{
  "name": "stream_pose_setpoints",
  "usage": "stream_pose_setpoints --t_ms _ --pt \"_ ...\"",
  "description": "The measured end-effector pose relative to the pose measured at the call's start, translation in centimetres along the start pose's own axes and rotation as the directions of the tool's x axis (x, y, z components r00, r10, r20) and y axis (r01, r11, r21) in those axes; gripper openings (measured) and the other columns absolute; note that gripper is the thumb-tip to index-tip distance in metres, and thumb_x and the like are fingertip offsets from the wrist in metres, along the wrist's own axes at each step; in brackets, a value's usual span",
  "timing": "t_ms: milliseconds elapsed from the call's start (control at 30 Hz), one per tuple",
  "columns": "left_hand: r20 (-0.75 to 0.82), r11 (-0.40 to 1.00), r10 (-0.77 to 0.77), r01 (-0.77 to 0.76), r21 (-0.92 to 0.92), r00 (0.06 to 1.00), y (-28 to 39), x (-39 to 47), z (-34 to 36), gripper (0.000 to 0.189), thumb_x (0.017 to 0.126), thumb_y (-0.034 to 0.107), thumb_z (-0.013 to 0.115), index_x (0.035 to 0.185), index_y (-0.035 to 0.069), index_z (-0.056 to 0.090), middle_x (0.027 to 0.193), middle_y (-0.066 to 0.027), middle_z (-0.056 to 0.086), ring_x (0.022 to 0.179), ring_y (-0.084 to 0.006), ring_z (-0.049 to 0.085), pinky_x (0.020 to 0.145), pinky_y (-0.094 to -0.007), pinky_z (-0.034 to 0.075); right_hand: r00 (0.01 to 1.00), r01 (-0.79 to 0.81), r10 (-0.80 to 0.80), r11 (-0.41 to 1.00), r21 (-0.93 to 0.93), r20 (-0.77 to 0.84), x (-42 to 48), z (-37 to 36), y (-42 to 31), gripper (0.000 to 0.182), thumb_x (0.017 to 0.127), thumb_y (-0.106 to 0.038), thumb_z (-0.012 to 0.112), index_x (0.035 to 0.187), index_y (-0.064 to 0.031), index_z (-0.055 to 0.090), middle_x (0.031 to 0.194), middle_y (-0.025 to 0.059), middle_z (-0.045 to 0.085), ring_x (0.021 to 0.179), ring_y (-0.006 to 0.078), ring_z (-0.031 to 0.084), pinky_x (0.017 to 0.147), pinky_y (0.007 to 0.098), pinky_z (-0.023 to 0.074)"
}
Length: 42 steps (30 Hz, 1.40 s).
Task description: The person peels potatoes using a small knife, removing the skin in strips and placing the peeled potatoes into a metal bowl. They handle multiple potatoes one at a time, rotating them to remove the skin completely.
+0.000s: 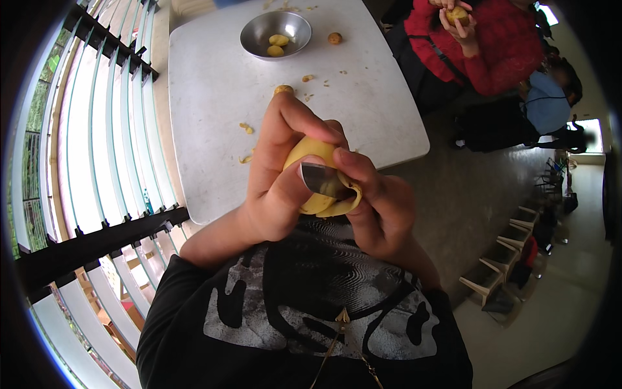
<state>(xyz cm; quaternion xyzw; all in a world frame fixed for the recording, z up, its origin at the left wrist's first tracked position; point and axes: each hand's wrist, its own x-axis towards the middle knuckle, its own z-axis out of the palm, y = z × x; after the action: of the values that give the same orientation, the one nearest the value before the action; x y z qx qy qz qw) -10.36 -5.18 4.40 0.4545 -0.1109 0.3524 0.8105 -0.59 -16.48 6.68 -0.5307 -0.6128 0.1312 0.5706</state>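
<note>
My left hand (274, 189) grips a mostly peeled yellow potato (309, 150) in front of my chest, its fingers curled around the far side. Across the potato lies a short, wide metal knife blade (320, 179), its end beside my left thumb. My right hand (386, 202) closes around the knife's other end, and the handle is hidden from me. A curl of peel (346, 206) hangs off the potato under the blade, against my right fingers. Just beyond my left knuckles, a brown potato (283, 89) shows in part on the white table (209, 107).
A steel bowl (250, 41) with two peeled potatoes (278, 44) stands at the table's far side. Right of it sits an unpeeled potato (335, 38). Peel scraps (246, 128) dot the tabletop. Louvred windows (112, 121) line the left; a person in red (491, 53) holds a potato (457, 17).
</note>
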Motion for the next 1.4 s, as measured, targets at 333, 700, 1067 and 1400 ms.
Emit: stream_pose_setpoints --t_ms 333,700,1067,1400 --pt "-0.076 0.999 -0.022 0.024 0.021 0.997 0.2 0.2 0.7 0.051 0.080 0.036 0.068 0.103 0.012 0.030 0.072 -0.0062 0.048 0.058 -0.0120 0.044 0.053 -0.0239 0.035 0.985 -0.145 0.129 0.978 0.153 0.114 -0.4 -0.3 -0.8 0.045 0.090 -0.009 0.058 0.133 -0.0034 0.048 0.098 0.0145 0.066 0.072 0.0208 0.068 0.065 0.0285 0.0513" --pt "-0.018 0.996 -0.075 0.076 0.047 0.997 -0.5 0.5 -0.6 0.042 0.093 0.032 0.053 0.114 0.005 0.030 0.098 -0.0153 0.056 0.085 -0.0183 0.057 0.075 -0.0280 0.046 0.993 0.078 -0.091 0.982 -0.170 -0.068 -0.4 -0.2 0.5 0.049 0.088 -0.009 0.059 0.134 -0.0005 0.046 0.112 0.0138 0.064 0.071 0.0230 0.067 0.064 0.0293 0.0523" --pt "-0.149 0.995 -0.053 0.065 0.075 0.987 -0.2 0.8 0.7 0.028 0.097 0.027 0.039 0.112 0.004 0.035 0.092 -0.0154 0.056 0.075 -0.0162 0.053 0.068 -0.0264 0.044 0.998 -0.061 0.066 0.982 -0.177 0.025 -0.6 -0.5 0.1 0.061 0.079 -0.003 0.059 0.138 -0.0121 0.044 0.073 0.0093 0.063 0.060 0.0234 0.064 0.056 0.0320 0.0512" --pt "-0.031 0.964 0.183 -0.173 0.201 0.983 -0.6 1.0 -0.2 0.028 0.095 0.022 0.042 0.112 0.006 0.027 0.075 -0.0193 0.055 0.064 -0.0149 0.049 0.061 -0.0261 0.041 0.997 -0.072 0.073 0.997 -0.028 0.039 -0.6 0.2 -0.3 0.059 0.076 0.003 0.057 0.133 -0.0130 0.051 0.065 0.0079 0.061 0.055 0.0199 0.063 0.053 0.0326 0.0494"
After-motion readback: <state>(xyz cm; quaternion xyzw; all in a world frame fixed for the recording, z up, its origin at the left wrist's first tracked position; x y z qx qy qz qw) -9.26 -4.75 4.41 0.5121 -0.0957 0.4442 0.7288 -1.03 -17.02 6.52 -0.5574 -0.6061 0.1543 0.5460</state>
